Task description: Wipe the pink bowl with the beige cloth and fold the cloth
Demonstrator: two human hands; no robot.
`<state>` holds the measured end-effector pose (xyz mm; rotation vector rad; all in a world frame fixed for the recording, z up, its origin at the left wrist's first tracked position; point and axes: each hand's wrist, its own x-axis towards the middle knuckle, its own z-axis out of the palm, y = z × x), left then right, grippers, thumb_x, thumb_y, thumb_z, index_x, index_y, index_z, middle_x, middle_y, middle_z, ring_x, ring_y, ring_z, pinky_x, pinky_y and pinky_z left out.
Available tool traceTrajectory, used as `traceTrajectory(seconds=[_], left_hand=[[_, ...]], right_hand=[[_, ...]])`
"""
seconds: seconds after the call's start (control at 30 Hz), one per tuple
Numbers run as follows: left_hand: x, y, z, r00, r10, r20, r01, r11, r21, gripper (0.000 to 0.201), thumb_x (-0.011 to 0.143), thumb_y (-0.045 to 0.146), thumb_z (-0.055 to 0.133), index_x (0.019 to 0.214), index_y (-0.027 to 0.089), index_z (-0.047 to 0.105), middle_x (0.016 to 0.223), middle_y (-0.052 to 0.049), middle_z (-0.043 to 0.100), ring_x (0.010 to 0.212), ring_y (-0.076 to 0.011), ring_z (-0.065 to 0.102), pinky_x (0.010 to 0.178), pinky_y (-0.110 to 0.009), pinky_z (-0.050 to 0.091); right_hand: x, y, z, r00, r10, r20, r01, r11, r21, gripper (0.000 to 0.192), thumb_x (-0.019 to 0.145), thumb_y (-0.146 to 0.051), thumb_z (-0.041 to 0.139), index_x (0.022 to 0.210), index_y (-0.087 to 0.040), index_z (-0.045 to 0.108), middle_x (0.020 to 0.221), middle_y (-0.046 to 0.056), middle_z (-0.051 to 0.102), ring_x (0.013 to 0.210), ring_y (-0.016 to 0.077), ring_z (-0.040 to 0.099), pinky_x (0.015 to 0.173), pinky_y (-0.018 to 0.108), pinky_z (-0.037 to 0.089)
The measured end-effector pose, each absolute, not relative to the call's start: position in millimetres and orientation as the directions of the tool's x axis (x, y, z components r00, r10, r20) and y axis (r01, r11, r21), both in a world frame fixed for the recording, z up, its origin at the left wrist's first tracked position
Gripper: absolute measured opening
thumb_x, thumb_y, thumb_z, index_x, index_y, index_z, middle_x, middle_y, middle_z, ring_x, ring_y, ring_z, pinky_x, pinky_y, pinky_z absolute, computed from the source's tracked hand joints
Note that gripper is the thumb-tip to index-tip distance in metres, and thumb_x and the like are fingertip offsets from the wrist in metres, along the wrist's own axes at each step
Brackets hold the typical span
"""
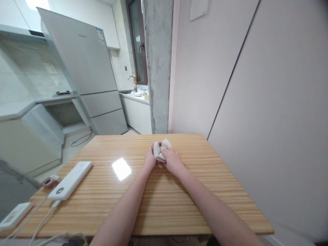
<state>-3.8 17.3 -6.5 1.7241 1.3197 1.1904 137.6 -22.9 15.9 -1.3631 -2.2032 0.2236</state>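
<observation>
A crumpled light grey cloth is bunched between my two hands over the far middle part of the wooden table. My left hand is closed around the cloth's left side, most of its fingers hidden behind it. On the other side, my right hand has its fingers pressed onto the cloth and is closed on it. A small reddish patch shows at the cloth's upper left edge; I cannot tell whether it is fingertips or an object inside.
On the table's left lie a white power bank with cables, a small red roll-like object and a white power strip. A pale wall panel runs along the right. Beyond stand a concrete pillar and a fridge.
</observation>
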Motion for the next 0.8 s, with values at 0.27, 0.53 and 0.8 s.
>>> traceTrajectory(seconds=[0.27,0.53,0.8], left_hand=[[1,13,1,-0.040,0.963,0.265,0.108,-0.260,0.960,0.040,0.076,0.020,0.060,0.116,0.015,0.056,0.117,-0.012,0.065,0.109,-0.0206,0.060,0.101,-0.037,0.043],[56,-18,12,0.041,0.996,-0.079,-0.659,0.086,0.747,0.043,0.080,0.040,0.063,0.115,0.017,0.059,0.120,-0.013,0.064,0.118,-0.0229,0.056,0.102,-0.035,0.044],[39,-4,4,-0.060,0.998,0.031,-0.539,-0.058,0.841,0.048,0.075,0.039,0.067,0.115,0.013,0.061,0.121,-0.015,0.063,0.112,-0.0254,0.060,0.099,-0.036,0.046]], right_hand=[[143,-11,10,-0.281,0.906,0.316,0.725,0.416,-0.549,0.019,0.070,-0.022,0.073,0.088,-0.019,0.067,0.093,0.012,0.064,0.091,0.0257,0.057,0.083,0.036,0.047],[132,-23,17,-0.013,0.851,0.525,0.632,0.414,-0.655,0.022,0.082,-0.016,0.054,0.101,-0.017,0.065,0.101,0.010,0.061,0.093,0.0206,0.058,0.086,0.031,0.047],[126,-19,8,-0.162,0.842,0.514,0.579,0.503,-0.642,0.036,0.083,-0.013,0.051,0.118,-0.016,0.057,0.110,0.012,0.059,0.097,0.0202,0.058,0.091,0.032,0.046]])
